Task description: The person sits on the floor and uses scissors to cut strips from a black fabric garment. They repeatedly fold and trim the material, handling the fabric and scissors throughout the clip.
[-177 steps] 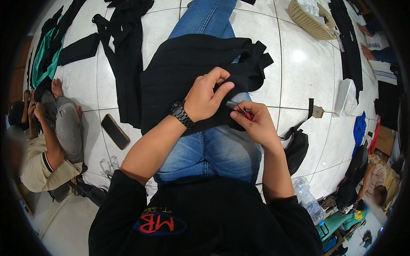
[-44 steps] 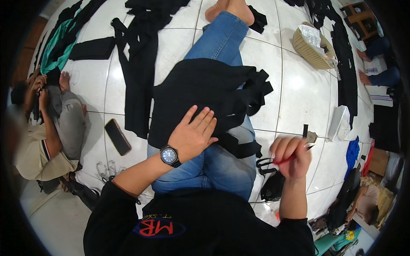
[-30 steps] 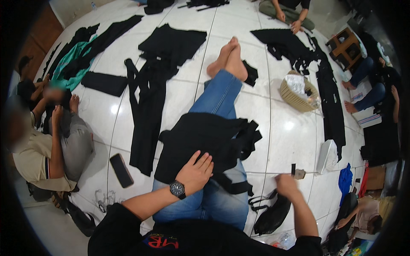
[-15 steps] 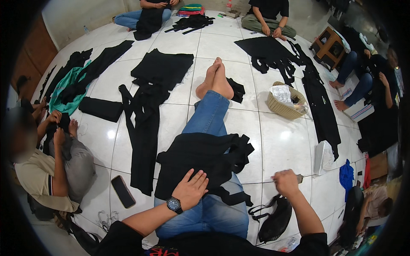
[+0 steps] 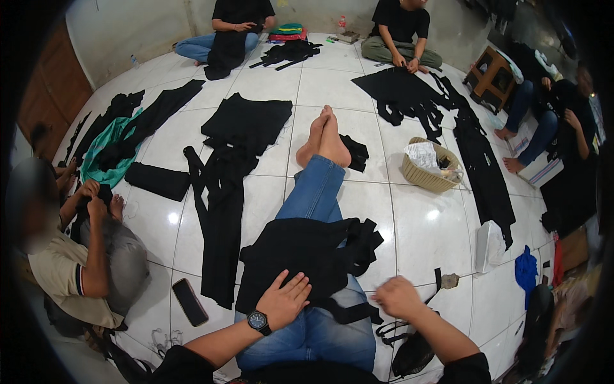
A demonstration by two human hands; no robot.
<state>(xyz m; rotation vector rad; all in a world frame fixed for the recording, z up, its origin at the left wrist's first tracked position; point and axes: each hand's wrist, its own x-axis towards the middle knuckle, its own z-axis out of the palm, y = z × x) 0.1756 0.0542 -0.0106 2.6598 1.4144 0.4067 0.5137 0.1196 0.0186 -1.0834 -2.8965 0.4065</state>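
A piece of black fabric (image 5: 291, 249) with loose straps lies across my jeans-clad thighs. My left hand (image 5: 285, 298) rests flat on its near part, fingers stretched out. To the right of the fabric, my right hand (image 5: 399, 298) is raised over the floor, its fingers curled together and somewhat blurred. Whatever those fingers pinch, if anything, is too small to make out. One black strap (image 5: 345, 312) runs from the fabric across my right thigh, toward that hand. Partly behind my right forearm lies a black pouch (image 5: 412, 354) with straps.
A phone (image 5: 190, 301) lies to my left, beside long black fabric pieces (image 5: 224, 211). Ahead right stands a beige basket (image 5: 432, 176) holding white packaging. A white box-like package (image 5: 490, 246) and a blue cloth (image 5: 526, 274) lie right. Several people sit around, handling dark cloth.
My right hand has come down and left, nearer the fabric. My left hand stays flat on it. The whole view has shifted slightly, so surroundings appear lower.
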